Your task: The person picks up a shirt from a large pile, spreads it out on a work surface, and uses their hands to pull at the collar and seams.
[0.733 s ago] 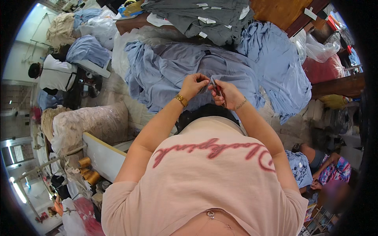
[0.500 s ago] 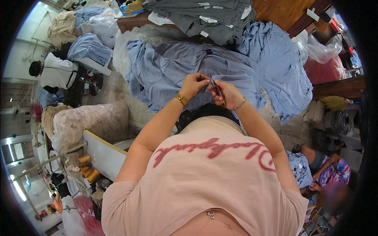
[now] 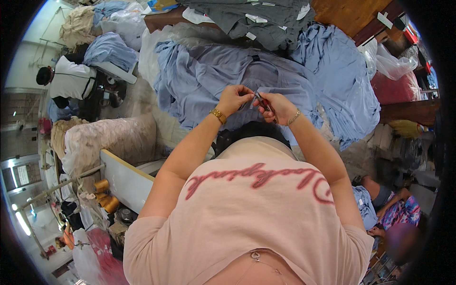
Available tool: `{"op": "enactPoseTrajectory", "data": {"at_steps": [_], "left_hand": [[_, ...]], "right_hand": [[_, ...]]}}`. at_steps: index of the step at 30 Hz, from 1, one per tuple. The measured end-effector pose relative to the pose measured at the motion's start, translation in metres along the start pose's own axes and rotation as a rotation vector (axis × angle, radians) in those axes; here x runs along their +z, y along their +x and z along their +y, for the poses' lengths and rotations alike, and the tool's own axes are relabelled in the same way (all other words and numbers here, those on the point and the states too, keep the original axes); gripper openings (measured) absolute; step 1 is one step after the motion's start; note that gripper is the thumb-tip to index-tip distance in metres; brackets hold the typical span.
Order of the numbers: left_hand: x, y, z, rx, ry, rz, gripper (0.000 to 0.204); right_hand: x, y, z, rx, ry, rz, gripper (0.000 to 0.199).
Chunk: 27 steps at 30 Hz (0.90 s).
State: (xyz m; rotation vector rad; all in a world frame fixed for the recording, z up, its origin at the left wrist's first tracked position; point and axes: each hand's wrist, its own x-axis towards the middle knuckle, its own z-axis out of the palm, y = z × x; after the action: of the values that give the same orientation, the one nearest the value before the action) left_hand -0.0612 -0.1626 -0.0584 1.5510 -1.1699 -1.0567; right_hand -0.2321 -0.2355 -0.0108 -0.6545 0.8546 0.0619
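My left hand (image 3: 236, 99), with a gold watch at the wrist, is closed with thumb and finger pinching an edge of light blue cloth. My right hand (image 3: 280, 109) is wrapped round a small pair of thread snips (image 3: 264, 102). Their metal blades point at the cloth beside my left fingertips; whether they touch it is too small to tell. Below and beyond both hands spreads a heap of light blue garments (image 3: 204, 76), with a small dark label showing near its upper middle.
Dark grey garments (image 3: 247, 21) with white tags lie at the far side. More blue cloth (image 3: 332, 80) hangs to the right. At left stand a wrapped fabric bundle (image 3: 109, 142), a white board (image 3: 123, 178) and thread cones (image 3: 107, 194). Other people sit at far left and lower right.
The view has shifted slightly. Both hands stay close together at the cloth, and the snips have tilted a little in my right hand.
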Motion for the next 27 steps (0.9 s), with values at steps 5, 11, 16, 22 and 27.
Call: {"op": "enactPoseTrajectory", "data": {"at_steps": [5, 11, 16, 22, 27], "left_hand": [[0.0, -0.002, 0.002, 0.015, 0.006, -0.016, 0.02], [0.001, -0.002, -0.001, -0.019, -0.029, -0.029, 0.02], [0.004, 0.0, -0.002, 0.0, -0.027, -0.006, 0.019], [0.004, -0.006, -0.005, -0.085, 0.042, 0.051, 0.02], [0.008, -0.016, 0.009, -0.025, 0.206, 0.044, 0.014]], "right_hand": [[-0.004, 0.003, -0.005, 0.027, -0.041, -0.043, 0.035], [-0.007, 0.009, -0.005, -0.015, -0.042, -0.063, 0.033], [-0.008, 0.015, 0.0, -0.15, -0.023, -0.046, 0.032], [-0.033, 0.001, 0.013, -0.581, -0.322, 0.425, 0.02], [-0.032, 0.025, 0.029, -1.096, -0.812, 0.354, 0.024]]}}
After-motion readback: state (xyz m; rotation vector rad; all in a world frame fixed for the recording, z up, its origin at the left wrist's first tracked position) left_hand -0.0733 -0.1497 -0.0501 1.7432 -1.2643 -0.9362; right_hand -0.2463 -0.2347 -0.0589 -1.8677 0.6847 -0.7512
